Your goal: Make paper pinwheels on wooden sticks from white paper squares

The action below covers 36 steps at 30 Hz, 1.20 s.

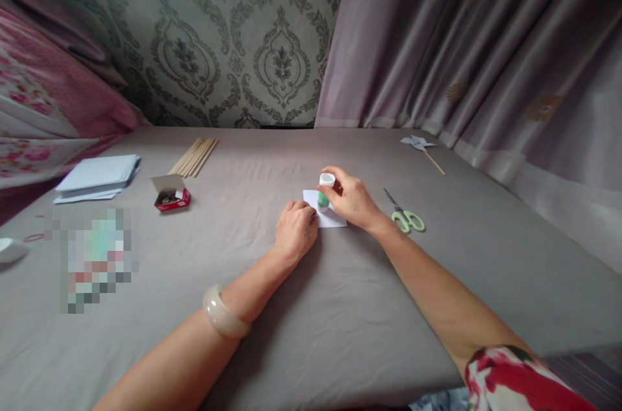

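Observation:
A small white paper piece [333, 218] lies on the grey cloth-covered surface [311, 307]. My right hand [350, 197] is closed round a glue stick [325, 189] with a white top and green body, its lower end down on the paper. My left hand [295, 228] rests with curled fingers on the paper's left edge, pressing it down. A pale bangle [224, 315] sits on my left wrist.
Green-handled scissors [405, 215] lie right of my right hand. A paper pinwheel on a stick [420, 146] lies far right. Wooden sticks [194, 157], an open red box [170, 194] and a stack of white paper [100, 176] sit at left. Curtains hang on the right.

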### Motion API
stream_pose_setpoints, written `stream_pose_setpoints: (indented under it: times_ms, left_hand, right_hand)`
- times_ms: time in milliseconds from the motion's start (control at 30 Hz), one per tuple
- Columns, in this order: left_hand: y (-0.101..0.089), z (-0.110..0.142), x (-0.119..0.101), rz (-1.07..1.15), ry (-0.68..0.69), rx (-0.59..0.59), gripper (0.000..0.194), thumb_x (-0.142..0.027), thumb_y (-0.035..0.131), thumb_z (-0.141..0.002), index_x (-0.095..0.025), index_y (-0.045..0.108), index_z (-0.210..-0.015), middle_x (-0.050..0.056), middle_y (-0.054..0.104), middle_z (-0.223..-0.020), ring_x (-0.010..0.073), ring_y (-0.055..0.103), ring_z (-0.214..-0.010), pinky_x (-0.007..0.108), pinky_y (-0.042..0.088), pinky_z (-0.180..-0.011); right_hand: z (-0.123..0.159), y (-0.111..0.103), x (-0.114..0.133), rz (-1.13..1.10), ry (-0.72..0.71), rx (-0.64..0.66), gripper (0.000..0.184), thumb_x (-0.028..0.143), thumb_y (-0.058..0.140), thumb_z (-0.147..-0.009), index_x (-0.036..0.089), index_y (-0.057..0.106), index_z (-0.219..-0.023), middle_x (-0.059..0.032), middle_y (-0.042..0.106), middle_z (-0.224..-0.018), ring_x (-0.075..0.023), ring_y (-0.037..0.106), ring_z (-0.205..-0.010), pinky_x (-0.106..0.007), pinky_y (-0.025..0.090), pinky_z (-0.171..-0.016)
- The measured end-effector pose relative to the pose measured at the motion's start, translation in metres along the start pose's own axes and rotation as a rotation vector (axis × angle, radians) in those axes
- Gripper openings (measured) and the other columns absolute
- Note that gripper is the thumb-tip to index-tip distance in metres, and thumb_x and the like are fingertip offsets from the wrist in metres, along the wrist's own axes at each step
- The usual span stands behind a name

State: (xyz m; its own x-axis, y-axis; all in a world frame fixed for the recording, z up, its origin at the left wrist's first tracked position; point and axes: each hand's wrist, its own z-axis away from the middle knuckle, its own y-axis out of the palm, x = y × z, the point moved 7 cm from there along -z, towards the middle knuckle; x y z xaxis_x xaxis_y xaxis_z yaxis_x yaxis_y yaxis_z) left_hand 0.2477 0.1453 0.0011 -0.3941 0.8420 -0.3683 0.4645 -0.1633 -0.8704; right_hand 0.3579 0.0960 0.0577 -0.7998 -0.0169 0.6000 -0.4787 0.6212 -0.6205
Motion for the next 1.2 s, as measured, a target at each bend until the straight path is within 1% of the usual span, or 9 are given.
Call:
stream_pose_setpoints:
  times_ms: [133, 267, 333, 533, 633, 700, 900, 1033, 1200]
  left_hand:
    - [0.002, 0.000, 0.001, -0.011, -0.025, 0.013, 0.022, -0.018, 0.050, -0.086, -0.017, 0.072, -0.084, 0.009, 0.069, -0.095, 0.0239, 0.057, -0.090, 0.034, 0.045, -0.083]
    - [0.000, 0.000, -0.001, -0.028, -0.028, 0.034, 0.023, -0.019, 0.049, -0.087, -0.017, 0.072, -0.088, 0.009, 0.069, -0.098, 0.0231, 0.057, -0.092, 0.034, 0.044, -0.085]
    - [0.000, -0.001, -0.001, -0.036, -0.039, 0.051, 0.024, -0.019, 0.049, -0.088, -0.016, 0.072, -0.089, 0.009, 0.069, -0.099, 0.0228, 0.057, -0.093, 0.033, 0.045, -0.086]
    - [-0.001, -0.001, -0.002, -0.027, -0.067, 0.080, 0.024, -0.019, 0.049, -0.088, -0.016, 0.072, -0.090, 0.007, 0.069, -0.103, 0.0221, 0.057, -0.095, 0.032, 0.044, -0.087]
    - [-0.002, -0.001, -0.002, -0.022, -0.077, 0.090, 0.023, -0.020, 0.049, -0.088, -0.016, 0.072, -0.091, 0.008, 0.069, -0.104, 0.0220, 0.057, -0.096, 0.032, 0.044, -0.088]
    - [-0.002, -0.001, -0.001, -0.025, -0.079, 0.091, 0.022, -0.021, 0.050, -0.088, -0.016, 0.071, -0.092, 0.008, 0.069, -0.104, 0.0221, 0.057, -0.096, 0.033, 0.044, -0.088]
    - [0.001, -0.002, -0.001, -0.054, -0.048, 0.089, 0.021, -0.024, 0.053, -0.087, -0.017, 0.070, -0.097, 0.009, 0.066, -0.104, 0.0233, 0.056, -0.097, 0.035, 0.043, -0.089]
    - [0.000, -0.003, -0.002, -0.062, -0.043, 0.095, 0.019, -0.024, 0.053, -0.086, -0.018, 0.070, -0.094, 0.007, 0.067, -0.108, 0.0251, 0.054, -0.104, 0.036, 0.043, -0.089]
    - [0.000, -0.002, -0.007, -0.057, 0.021, 0.097, 0.018, -0.020, 0.052, -0.087, -0.018, 0.069, -0.093, 0.005, 0.069, -0.108, 0.0253, 0.055, -0.109, 0.037, 0.042, -0.089]
  right_hand:
    - [-0.001, -0.010, -0.003, -0.010, 0.020, -0.120, 0.031, 0.040, 0.058, -0.086, 0.019, 0.059, -0.109, -0.0033, 0.067, -0.077, -0.0153, 0.057, -0.062, -0.027, 0.044, -0.062]
    - [-0.001, -0.002, -0.001, 0.022, -0.022, -0.022, 0.029, 0.039, 0.059, -0.084, 0.019, 0.061, -0.105, -0.0022, 0.066, -0.073, -0.0152, 0.057, -0.061, -0.027, 0.044, -0.062]
    - [-0.002, -0.004, 0.000, 0.019, -0.016, -0.025, 0.029, 0.039, 0.060, -0.084, 0.018, 0.061, -0.105, -0.0016, 0.065, -0.071, -0.0149, 0.057, -0.060, -0.026, 0.044, -0.061]
    - [-0.007, -0.040, -0.012, -0.014, 0.099, -0.304, 0.033, 0.042, 0.058, -0.084, 0.018, 0.060, -0.106, -0.0007, 0.063, -0.070, -0.0145, 0.056, -0.059, -0.027, 0.044, -0.060]
    - [-0.008, -0.048, -0.020, -0.035, 0.140, -0.354, 0.033, 0.041, 0.059, -0.083, 0.017, 0.060, -0.105, -0.0024, 0.065, -0.075, -0.0145, 0.056, -0.061, -0.028, 0.045, -0.059]
    - [-0.008, -0.044, -0.020, -0.031, 0.137, -0.313, 0.032, 0.039, 0.060, -0.082, 0.016, 0.060, -0.103, -0.0028, 0.066, -0.076, -0.0144, 0.056, -0.060, -0.028, 0.045, -0.060]
    - [-0.003, -0.010, -0.005, -0.022, 0.063, -0.027, 0.029, 0.034, 0.061, -0.081, 0.017, 0.061, -0.106, -0.0033, 0.068, -0.080, -0.0143, 0.058, -0.062, -0.027, 0.046, -0.062]
    - [0.000, 0.001, -0.002, 0.024, 0.032, 0.031, 0.030, 0.033, 0.061, -0.082, 0.017, 0.061, -0.108, -0.0043, 0.069, -0.083, -0.0150, 0.060, -0.064, -0.027, 0.046, -0.066]
    - [0.000, 0.001, -0.003, 0.046, 0.037, 0.050, 0.036, 0.030, 0.065, -0.077, 0.017, 0.060, -0.110, -0.0046, 0.069, -0.088, -0.0153, 0.060, -0.067, -0.027, 0.046, -0.068]
